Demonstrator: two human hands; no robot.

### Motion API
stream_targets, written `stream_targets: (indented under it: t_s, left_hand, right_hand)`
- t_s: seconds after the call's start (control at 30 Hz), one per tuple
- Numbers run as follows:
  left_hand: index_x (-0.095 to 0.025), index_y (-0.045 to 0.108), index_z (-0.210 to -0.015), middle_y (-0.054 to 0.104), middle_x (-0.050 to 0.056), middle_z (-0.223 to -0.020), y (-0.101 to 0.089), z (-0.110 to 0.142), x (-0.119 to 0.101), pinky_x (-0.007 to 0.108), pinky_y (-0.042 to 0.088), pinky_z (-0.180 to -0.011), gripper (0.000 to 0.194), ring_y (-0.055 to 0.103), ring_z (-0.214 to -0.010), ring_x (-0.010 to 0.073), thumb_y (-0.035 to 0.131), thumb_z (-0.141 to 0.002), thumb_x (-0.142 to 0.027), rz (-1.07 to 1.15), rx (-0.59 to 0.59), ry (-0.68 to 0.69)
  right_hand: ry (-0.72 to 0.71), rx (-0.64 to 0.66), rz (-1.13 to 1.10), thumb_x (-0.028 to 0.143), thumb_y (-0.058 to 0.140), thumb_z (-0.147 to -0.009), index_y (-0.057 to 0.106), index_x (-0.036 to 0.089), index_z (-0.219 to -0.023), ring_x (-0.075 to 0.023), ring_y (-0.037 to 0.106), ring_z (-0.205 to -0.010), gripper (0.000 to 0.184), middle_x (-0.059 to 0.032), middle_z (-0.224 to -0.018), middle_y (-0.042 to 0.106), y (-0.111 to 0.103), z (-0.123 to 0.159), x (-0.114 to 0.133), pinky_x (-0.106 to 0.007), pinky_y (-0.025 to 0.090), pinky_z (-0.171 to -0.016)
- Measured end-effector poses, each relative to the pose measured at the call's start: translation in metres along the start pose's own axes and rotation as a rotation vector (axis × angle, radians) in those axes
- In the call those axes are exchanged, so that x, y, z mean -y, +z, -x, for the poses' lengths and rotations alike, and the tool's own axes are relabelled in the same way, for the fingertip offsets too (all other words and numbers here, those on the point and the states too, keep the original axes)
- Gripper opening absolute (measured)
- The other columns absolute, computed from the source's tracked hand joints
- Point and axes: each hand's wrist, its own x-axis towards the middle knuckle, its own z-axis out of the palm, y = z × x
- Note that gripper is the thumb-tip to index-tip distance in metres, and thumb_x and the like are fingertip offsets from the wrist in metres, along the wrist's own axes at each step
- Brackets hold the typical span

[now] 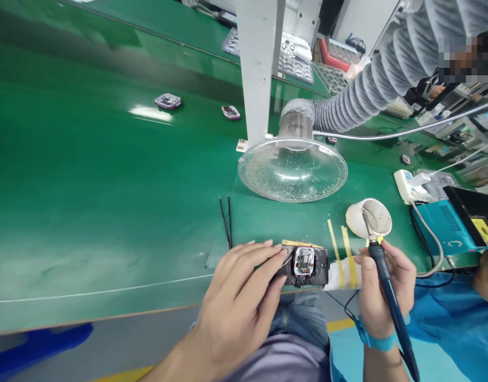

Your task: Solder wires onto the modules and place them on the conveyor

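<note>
My right hand (387,286) grips a dark-handled soldering iron (387,289), whose tip reaches into a white cup (353,218) with greyish residue inside. My left hand (239,297) pinches a thin solder wire (108,290) that trails off leftward along the bench. Its short end points toward a small device (305,261) with an exposed circuit board, seated in a black fixture (322,268). The left fingers rest at the fixture's left side. Two black leads (229,223) lie just beyond that hand.
A clear fume hood (293,175) on a grey ribbed hose (355,90) hangs over the bench beside a white post (256,69). Similar small devices (168,101) lie farther back. At right are a power strip (405,185), a blue soldering station (443,223) and another person's blue garment (446,318).
</note>
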Motion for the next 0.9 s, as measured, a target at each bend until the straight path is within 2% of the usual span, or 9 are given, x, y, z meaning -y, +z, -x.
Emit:
stream_targets:
  t_s: [0.13, 0.23, 0.33, 0.47, 0.53, 0.73, 0.9]
  left_hand:
    - [-0.016, 0.077, -0.128, 0.083, 0.014, -0.130, -0.011, 0.015, 0.006, 0.053, 0.060, -0.118, 0.028, 0.078, -0.131, 0.0323, 0.073, -0.106, 0.000, -0.097, 0.061, -0.026]
    - [-0.018, 0.076, -0.116, 0.084, 0.012, -0.124, -0.015, 0.022, 0.009, 0.052, 0.058, -0.118, 0.023, 0.077, -0.132, 0.0317, 0.073, -0.105, 0.002, -0.119, 0.097, -0.031]
    - [-0.019, 0.077, -0.114, 0.084, 0.008, -0.114, -0.018, 0.024, 0.007, 0.051, 0.056, -0.121, 0.026, 0.078, -0.124, 0.0272, 0.072, -0.105, 0.004, -0.086, 0.121, -0.038]
    - [-0.018, 0.077, -0.114, 0.079, 0.003, -0.099, -0.023, 0.021, 0.000, 0.047, 0.058, -0.118, 0.031, 0.076, -0.095, 0.0174, 0.070, -0.103, 0.009, 0.006, 0.093, -0.054]
    - [-0.018, 0.077, -0.114, 0.077, 0.003, -0.097, -0.023, 0.018, -0.003, 0.045, 0.061, -0.112, 0.031, 0.072, -0.086, 0.0153, 0.070, -0.102, 0.010, 0.026, 0.064, -0.054]
    - [-0.016, 0.078, -0.116, 0.073, 0.004, -0.095, -0.009, 0.008, -0.007, 0.039, 0.063, -0.087, 0.032, 0.067, -0.083, 0.0172, 0.069, -0.100, 0.010, 0.052, -0.028, -0.036]
    - [-0.014, 0.077, -0.118, 0.074, 0.006, -0.097, 0.002, 0.003, -0.007, 0.040, 0.062, -0.088, 0.031, 0.068, -0.085, 0.0181, 0.070, -0.099, 0.010, 0.075, -0.039, -0.022]
  right_hand:
    - [0.000, 0.125, -0.092, 0.037, 0.095, -0.102, 0.080, 0.020, -0.132, -0.0229, 0.087, -0.085, 0.038, -0.0089, -0.111, 0.088, 0.015, 0.007, 0.016, -0.031, 0.073, -0.077]
    - [-0.102, 0.224, -0.145, 0.031, 0.091, -0.104, 0.080, 0.022, -0.137, -0.0245, 0.088, -0.088, 0.035, -0.0072, -0.109, 0.087, 0.024, 0.012, 0.017, -0.036, 0.076, -0.080]
    - [-0.199, 0.288, -0.192, 0.027, 0.088, -0.106, 0.078, 0.024, -0.145, -0.0267, 0.087, -0.091, 0.040, -0.0076, -0.106, 0.086, 0.028, 0.015, 0.011, -0.038, 0.075, -0.078]
    - [-0.252, 0.278, -0.191, 0.036, 0.087, -0.108, 0.076, 0.022, -0.149, -0.0308, 0.087, -0.096, 0.045, -0.0099, -0.108, 0.084, 0.026, 0.016, 0.004, -0.045, 0.076, -0.081]
    - [-0.249, 0.270, -0.195, 0.039, 0.084, -0.110, 0.075, 0.021, -0.150, -0.0309, 0.086, -0.096, 0.045, -0.0104, -0.110, 0.083, 0.024, 0.016, 0.004, -0.046, 0.075, -0.083]
    - [-0.172, 0.279, -0.345, 0.048, 0.076, -0.115, 0.073, 0.022, -0.145, -0.0304, 0.081, -0.096, 0.040, -0.0095, -0.107, 0.078, 0.025, 0.020, 0.007, -0.048, 0.072, -0.079]
    - [-0.186, 0.240, -0.374, 0.048, 0.071, -0.117, 0.075, 0.020, -0.132, -0.0287, 0.081, -0.093, 0.032, -0.0080, -0.101, 0.076, 0.028, 0.022, 0.010, -0.046, 0.071, -0.078]
